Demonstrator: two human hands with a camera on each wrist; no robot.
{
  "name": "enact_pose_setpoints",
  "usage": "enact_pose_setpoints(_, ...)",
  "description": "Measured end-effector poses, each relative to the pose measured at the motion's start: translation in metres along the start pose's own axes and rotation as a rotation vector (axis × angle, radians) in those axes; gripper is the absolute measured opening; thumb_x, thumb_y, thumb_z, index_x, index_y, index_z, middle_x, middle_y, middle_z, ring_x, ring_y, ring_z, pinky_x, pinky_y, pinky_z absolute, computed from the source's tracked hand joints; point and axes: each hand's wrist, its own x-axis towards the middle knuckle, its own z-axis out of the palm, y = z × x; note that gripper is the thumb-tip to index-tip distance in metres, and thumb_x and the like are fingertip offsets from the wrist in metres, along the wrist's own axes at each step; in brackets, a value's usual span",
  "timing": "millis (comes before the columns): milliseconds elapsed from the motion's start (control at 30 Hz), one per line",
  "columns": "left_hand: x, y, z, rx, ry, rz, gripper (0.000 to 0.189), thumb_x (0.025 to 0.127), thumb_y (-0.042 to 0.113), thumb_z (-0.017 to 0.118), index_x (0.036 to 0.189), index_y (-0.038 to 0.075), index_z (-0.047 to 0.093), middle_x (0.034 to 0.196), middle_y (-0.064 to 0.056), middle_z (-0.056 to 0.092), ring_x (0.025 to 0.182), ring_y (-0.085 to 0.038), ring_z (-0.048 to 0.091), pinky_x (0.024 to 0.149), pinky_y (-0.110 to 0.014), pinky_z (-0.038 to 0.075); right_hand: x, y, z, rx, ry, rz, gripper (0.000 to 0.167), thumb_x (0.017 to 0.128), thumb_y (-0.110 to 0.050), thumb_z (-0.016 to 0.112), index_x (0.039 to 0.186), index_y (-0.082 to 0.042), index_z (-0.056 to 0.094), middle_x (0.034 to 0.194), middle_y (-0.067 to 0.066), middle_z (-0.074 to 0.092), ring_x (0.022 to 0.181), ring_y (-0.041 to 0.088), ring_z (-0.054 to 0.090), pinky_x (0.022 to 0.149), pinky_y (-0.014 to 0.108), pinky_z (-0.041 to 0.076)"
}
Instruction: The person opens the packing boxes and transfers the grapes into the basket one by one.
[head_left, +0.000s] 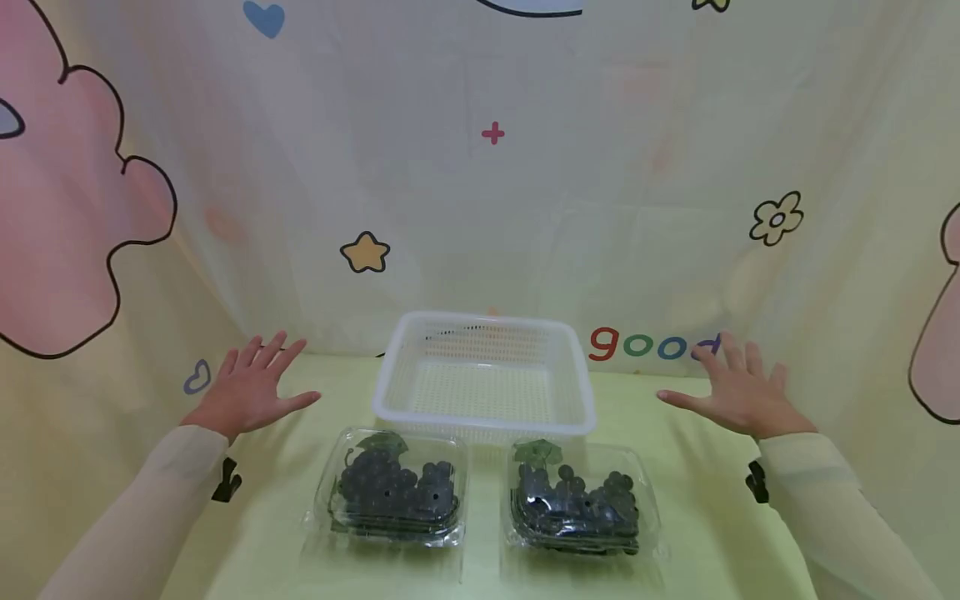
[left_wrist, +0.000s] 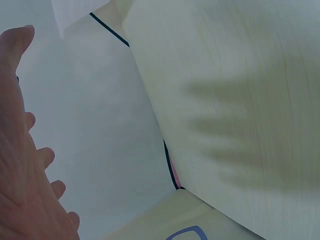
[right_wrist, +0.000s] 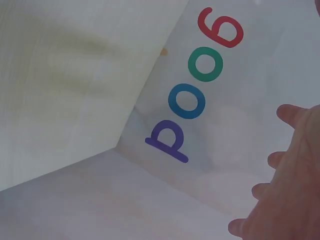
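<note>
My left hand (head_left: 253,387) is held over the left side of the table, fingers spread and straight, holding nothing. On the opposite side my right hand (head_left: 738,392) is spread the same way, also with nothing in it. Between them stands a white plastic basket (head_left: 381,392) with perforated walls and nothing inside. In front of it lie two lidded clear plastic boxes of dark grapes, the left box (head_left: 397,492) and the right box (head_left: 577,500), each showing a green leaf at the top. Both wrist views show only spread fingers, with neither basket nor boxes.
The pale yellow-green table (head_left: 480,575) has finger shadows on it. A light curtain (head_left: 465,183) printed with stars, a flower and the word "good" hangs directly behind the basket and along both sides.
</note>
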Motion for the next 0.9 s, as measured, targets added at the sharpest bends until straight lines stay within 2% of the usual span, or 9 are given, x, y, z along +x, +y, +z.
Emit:
enact_pose_setpoints(233,-0.004,0.003,0.002,-0.013,0.017,0.016,0.096,0.095,0.072,0.049,0.164,0.013,0.020,0.169,-0.025,0.015,0.152,-0.055,0.012,0.121,-0.073,0.008,-0.001,-0.022,0.005,-0.045,0.065,-0.079,0.108,0.082,-0.085,0.053,0.162,-0.016,0.028,0.169,0.030,0.005,0.152,0.059,0.003,0.105,0.087,0.009)
enact_pose_setpoints(467,-0.013,0.006,0.011,-0.029,0.048,0.036,0.094,0.096,0.069,0.050,0.163,0.010,0.023,0.168,-0.025,0.019,0.152,-0.053,0.015,0.121,-0.073,0.010,-0.008,-0.056,0.010,-0.067,0.081,-0.154,0.105,0.084,-0.084,0.054,0.162,-0.019,0.029,0.171,0.025,0.006,0.155,0.055,0.006,0.111,0.084,0.004)
enact_pose_setpoints(700,-0.026,0.010,0.015,-0.046,0.074,0.024,0.089,0.098,0.065,0.051,0.162,0.008,0.026,0.167,-0.026,0.021,0.150,-0.055,0.018,0.120,-0.074,0.013,-0.013,-0.095,0.019,0.005,0.117,-0.246,0.096,0.085,-0.077,0.061,0.156,-0.016,0.042,0.170,0.023,0.013,0.156,0.051,0.009,0.118,0.078,0.006)
enact_pose_setpoints(900,-0.036,0.016,0.023,-0.073,0.065,0.017,0.088,0.099,0.064,0.051,0.162,0.007,0.026,0.166,-0.028,0.022,0.149,-0.057,0.020,0.118,-0.075,0.016,-0.013,-0.121,0.030,0.066,0.120,-0.291,0.091,0.087,-0.075,0.060,0.156,-0.019,0.042,0.170,0.018,0.019,0.157,0.048,0.010,0.120,0.075,0.007)
